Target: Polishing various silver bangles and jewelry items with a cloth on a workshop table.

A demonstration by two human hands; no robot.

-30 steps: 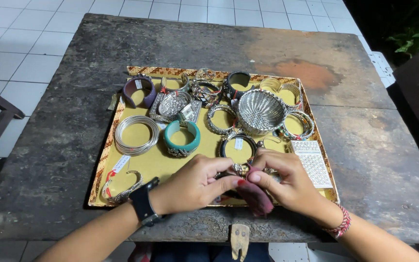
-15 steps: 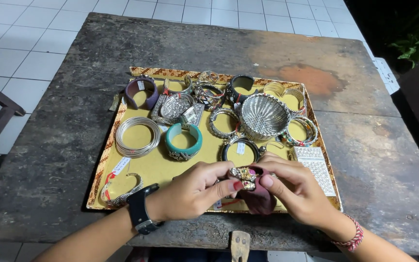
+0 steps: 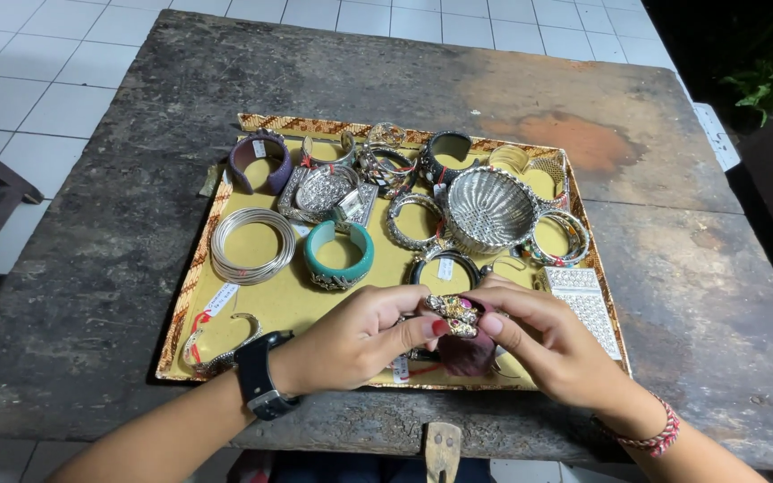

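while both hands met over the near edge of the yellow tray [image 3: 266, 300], the left hand [image 3: 360, 340] and right hand [image 3: 543, 344] pinched a small gold jewelled ornament [image 3: 454, 312] between their fingertips, above a dark maroon pouch [image 3: 469, 353].

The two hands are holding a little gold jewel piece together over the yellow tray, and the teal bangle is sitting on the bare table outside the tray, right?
Not quite. The head view shows the teal bangle lying inside the yellow tray, not on the table. The rest holds: the left hand and right hand hold the gold jewel piece together over the tray.
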